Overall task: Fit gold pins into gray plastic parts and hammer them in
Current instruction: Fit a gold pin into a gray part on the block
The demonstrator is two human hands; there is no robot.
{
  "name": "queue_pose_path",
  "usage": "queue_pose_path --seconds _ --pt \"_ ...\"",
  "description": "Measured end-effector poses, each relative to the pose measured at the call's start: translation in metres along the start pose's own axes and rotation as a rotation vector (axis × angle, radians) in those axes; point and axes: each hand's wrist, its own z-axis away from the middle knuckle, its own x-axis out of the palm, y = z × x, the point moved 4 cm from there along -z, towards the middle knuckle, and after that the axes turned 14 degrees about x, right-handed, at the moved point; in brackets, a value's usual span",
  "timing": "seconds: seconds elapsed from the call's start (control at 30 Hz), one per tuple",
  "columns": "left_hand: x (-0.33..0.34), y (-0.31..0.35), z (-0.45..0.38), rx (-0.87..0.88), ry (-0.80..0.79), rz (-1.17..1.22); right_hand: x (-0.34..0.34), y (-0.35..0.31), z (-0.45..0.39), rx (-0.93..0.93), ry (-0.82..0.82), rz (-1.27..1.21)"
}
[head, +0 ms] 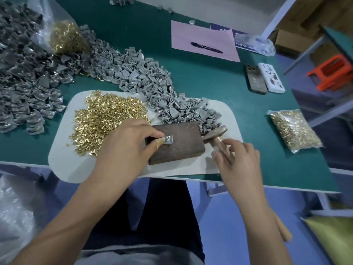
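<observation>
Shiny gold metal pins (104, 119) lie heaped on a smooth white mat (63, 161); the gray parts (152, 81) look matt plastic. The block (175, 142) is dull brown metal, pitted and rusty. The hammer (214, 133) has a worn metal head, and the tabletop (210, 81) is matt green

Your right hand (236, 159) is smeared by motion, so you cannot tell whether its fingers close on the hammer (214, 135); much of the handle is hidden under it. Your left hand (129, 146) covers the near-left corner of the brown block (179, 144) and part of the gray part (168, 140) in its grip. The dark gray pile (21, 73) runs off the left edge. The blue sign (225, 31) is half hidden by pink paper (202, 38), its lettering unreadable. The yellow-green bag (336, 238) is cut by the right edge.
</observation>
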Motion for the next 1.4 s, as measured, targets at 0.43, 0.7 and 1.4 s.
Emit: queue_pose_path --seconds 0.43,0.7,1.4 --pt "0.009 0.001 -0.004 -0.015 0.016 0.010 -0.038 0.022 0.001 0.047 -0.060 -0.237" --pt "0.005 0.001 -0.009 0.058 0.011 -0.090 -0.027 -0.055 0.029 -0.188 -0.340 -0.114" --pt "0.007 0.000 -0.004 0.021 0.027 -0.103 -0.010 -0.051 0.026 -0.093 -0.134 -0.146"
